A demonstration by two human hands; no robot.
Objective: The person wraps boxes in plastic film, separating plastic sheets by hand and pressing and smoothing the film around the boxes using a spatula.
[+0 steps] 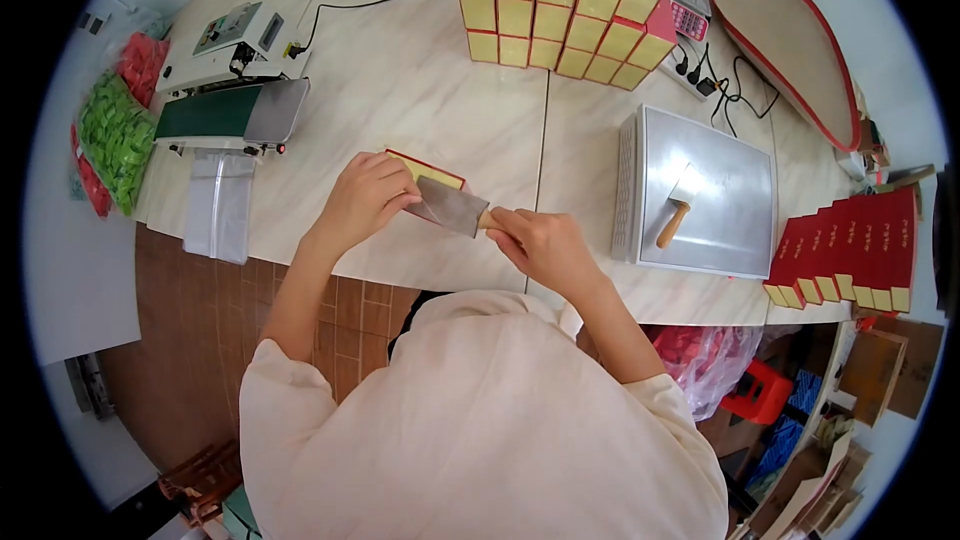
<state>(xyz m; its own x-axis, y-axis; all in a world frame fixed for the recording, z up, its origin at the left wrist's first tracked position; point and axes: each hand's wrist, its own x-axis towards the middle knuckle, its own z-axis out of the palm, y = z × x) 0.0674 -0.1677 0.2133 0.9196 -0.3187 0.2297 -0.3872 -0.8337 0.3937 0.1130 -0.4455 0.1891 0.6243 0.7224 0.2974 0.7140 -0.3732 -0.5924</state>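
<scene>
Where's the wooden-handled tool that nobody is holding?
In the head view, the tool lies on the metal-topped unit at the right, between the right hand and the row of red boxes.

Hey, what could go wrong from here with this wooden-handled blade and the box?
The left hand is very close to the wooden-handled blade, so a slip of the right hand might nick a finger. The blade also overlaps the red-and-yellow box in this view; pressing it against the box could scratch or dent it.
</scene>
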